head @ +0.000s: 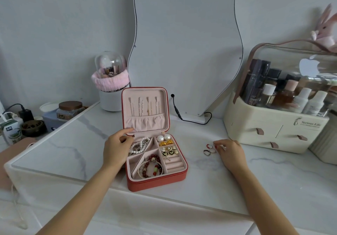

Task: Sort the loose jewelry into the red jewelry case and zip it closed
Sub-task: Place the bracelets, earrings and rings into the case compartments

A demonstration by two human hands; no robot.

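Fingers of both my hands are at work: left on the case, right at the loose rings.

Left hand rests against the left edge of the open red jewelry case, fingers curled, forefinger touching the lower corner of the upright lid; whether it truly grips anything, I cannot tell. Right hand has its fingertips bent down onto the small cluster of rings lying on the marble tabletop, just right of the case; they seem to pinch one ring, though it is too small to be sure. Inside the case sit a pearl bracelet, a red bead bracelet, pearl earrings and butterfly studs, while chains hang in the lid.
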